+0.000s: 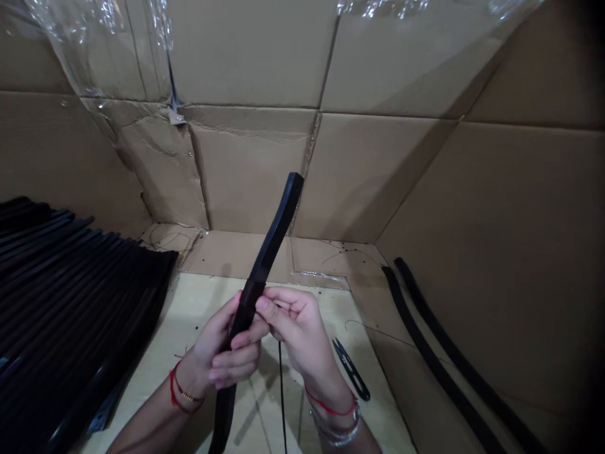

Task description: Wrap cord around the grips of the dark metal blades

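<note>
A long, curved black strip [271, 246] stands tilted in front of me, its upper end leaning right. My left hand [231, 347] wraps around its lower part, the thumb along one side and the fingers across the front. Just above the grip, a band of dark wrapping [252, 291] circles the strip. My right hand [295, 325] is closed in a pinch against the strip's right side, at the band. From under those fingers a thin black cord [282, 394] hangs straight down. The pinched part of the cord is hidden by the fingers.
Many similar black strips [94, 284] lie piled on the left. Two more curved strips [435, 356] lie at the right. Thread snips [350, 370] rest on the pale board [326, 315], right of my right hand. Cardboard walls [255, 157] enclose the work area.
</note>
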Motion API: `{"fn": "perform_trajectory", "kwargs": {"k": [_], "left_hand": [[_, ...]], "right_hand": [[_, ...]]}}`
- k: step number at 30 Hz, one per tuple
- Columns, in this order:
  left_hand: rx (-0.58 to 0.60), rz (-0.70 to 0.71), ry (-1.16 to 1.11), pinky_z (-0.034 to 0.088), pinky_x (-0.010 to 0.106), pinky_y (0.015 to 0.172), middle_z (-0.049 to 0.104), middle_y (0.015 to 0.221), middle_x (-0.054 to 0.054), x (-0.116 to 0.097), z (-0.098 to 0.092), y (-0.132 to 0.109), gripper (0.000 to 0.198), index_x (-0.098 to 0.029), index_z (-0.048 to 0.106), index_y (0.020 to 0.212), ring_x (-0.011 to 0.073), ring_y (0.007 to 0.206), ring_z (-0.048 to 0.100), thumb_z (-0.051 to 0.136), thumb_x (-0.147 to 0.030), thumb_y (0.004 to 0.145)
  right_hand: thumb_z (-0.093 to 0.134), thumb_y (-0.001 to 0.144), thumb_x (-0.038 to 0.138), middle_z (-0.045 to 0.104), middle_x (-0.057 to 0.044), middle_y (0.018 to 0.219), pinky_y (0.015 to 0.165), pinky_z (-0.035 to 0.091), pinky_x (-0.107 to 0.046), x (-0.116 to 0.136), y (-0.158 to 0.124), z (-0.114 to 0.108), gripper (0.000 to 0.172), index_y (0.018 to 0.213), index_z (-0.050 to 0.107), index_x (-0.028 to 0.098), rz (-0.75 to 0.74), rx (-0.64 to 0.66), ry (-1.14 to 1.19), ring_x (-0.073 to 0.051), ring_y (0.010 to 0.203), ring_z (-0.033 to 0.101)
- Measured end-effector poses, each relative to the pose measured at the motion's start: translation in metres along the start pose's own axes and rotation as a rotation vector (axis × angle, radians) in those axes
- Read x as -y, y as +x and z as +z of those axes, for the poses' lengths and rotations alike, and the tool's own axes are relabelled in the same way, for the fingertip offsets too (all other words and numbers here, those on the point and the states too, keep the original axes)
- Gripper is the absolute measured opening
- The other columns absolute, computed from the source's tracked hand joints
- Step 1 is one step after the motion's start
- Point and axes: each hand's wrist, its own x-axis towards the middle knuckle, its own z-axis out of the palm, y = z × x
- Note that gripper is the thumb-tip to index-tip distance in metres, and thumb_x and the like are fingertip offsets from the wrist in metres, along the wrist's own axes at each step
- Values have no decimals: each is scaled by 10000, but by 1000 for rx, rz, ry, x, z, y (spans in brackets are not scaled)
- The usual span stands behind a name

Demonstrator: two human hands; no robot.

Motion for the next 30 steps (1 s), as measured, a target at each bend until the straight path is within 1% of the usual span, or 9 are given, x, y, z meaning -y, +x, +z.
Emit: {"fn": "perform_trajectory", "kwargs": {"k": [3,5,7,10,14,20,26,28,30], "left_hand": [[-236,83,248,276,154,264,408,380,-53,-1,3,2,586,-142,564,704,53,250,311,354,-656,892],[-460,196,476,356,164,375,481,469,-31,-3,8,3,506,-124,593,788,63,355,411,412,-580,914],[-579,256,616,389,189,469,491,511,-19,-5,13,3,427,-121,585,769,78,439,449,443,-491,931],[-580,256,582,315,185,466,404,501,-42,-9,16,2,418,-118,570,717,67,456,358,514,-501,877],[-474,204,356,151,156,413,255,507,-95,-10,15,1,431,-136,517,682,31,434,166,617,-541,793],[-363,206,204,109,146,364,217,473,-117,-3,16,7,478,-171,427,648,15,381,99,609,-592,782],[-395,147,238,157,136,361,227,464,-119,-4,18,9,515,-176,437,667,18,377,127,581,-659,769],[-464,167,360,255,144,381,322,478,-93,-6,18,9,482,-163,500,734,34,383,244,537,-636,820],[-570,272,537,353,162,444,434,528,-54,-7,20,9,426,-150,539,790,54,435,383,499,-563,884]], "right_hand": [[713,780,332,621,10,525,438,452,-196,2,2,1,212,692,642,152,-61,-106,-61,-105,449,571],[686,795,296,599,18,488,418,450,-190,4,3,1,229,628,607,160,-96,-122,-105,-104,426,569],[669,798,255,591,22,470,410,450,-180,5,5,1,232,597,596,164,-118,-99,-128,-100,420,571],[661,794,214,631,12,517,423,474,-168,6,4,2,144,662,651,158,-127,-95,-149,-101,451,600],[666,792,185,689,-7,580,504,538,-156,6,1,7,52,770,703,155,-121,-92,-181,-112,537,667],[650,814,186,722,-10,580,417,542,-148,-2,-1,15,52,802,700,173,-187,-165,-175,-129,457,683],[687,794,193,685,16,508,358,504,-132,-6,0,13,50,752,666,175,-297,-285,-215,-116,398,646],[686,786,173,642,37,466,340,477,-128,-4,2,11,83,709,656,175,-349,-320,-260,-97,361,604],[685,780,160,634,37,469,356,484,-138,-4,5,9,106,682,649,173,-393,-330,-285,-100,379,608]]}}
